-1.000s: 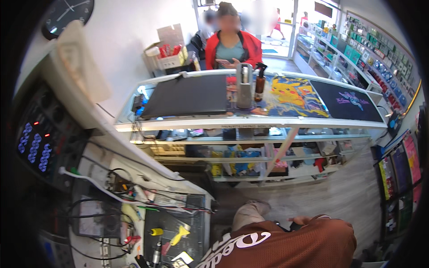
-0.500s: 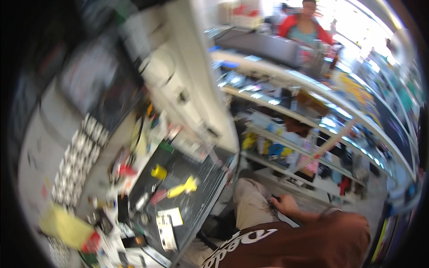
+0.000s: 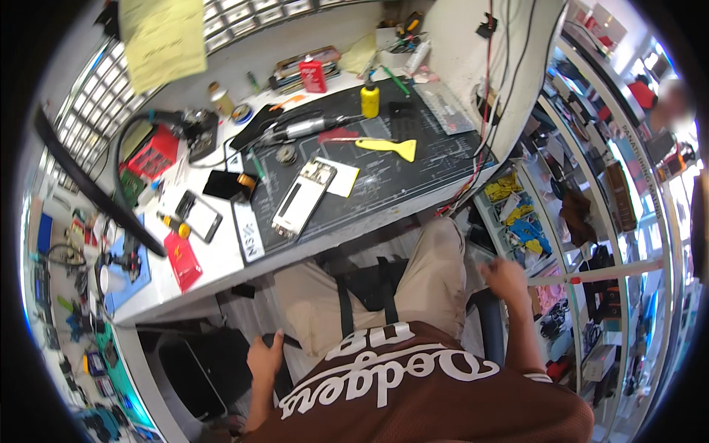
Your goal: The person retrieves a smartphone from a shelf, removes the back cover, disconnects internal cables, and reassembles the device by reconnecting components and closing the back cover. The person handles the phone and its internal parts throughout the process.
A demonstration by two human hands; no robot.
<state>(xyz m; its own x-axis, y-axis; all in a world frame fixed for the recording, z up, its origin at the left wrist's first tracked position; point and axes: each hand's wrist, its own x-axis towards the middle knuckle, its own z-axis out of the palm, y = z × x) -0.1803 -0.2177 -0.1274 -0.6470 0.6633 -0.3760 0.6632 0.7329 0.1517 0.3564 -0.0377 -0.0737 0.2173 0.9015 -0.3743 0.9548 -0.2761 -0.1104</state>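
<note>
I sit in a chair at a workbench, both hands below its front edge. My left hand (image 3: 266, 356) is closed round the dark front end of the left armrest (image 3: 283, 380), thumb up. Above the right armrest (image 3: 489, 321), my right hand (image 3: 506, 279) is raised by my knee with its fingers curled in; whether they hold anything is hidden. On the black work mat (image 3: 384, 177) lies an opened phone (image 3: 304, 198) with bare inner parts, over a yellow-edged white card (image 3: 344, 181). Beyond it are a yellow scraper (image 3: 388, 145), a grey pen-shaped power tool (image 3: 310, 127) and a yellow bottle (image 3: 370, 100).
Left on the white benchtop lie another phone frame (image 3: 198, 215), a red packet (image 3: 182, 262) and a yellow-black tool (image 3: 173, 224). A thick black arm (image 3: 96, 188) crosses the left side. Cables (image 3: 489, 111) hang at the bench's right end. Glass shelves (image 3: 591, 221) stand to the right.
The view has swung left from the shelves to the bench, now in the middle. My left hand has come into sight. My right hand's fingers are still curled.
</note>
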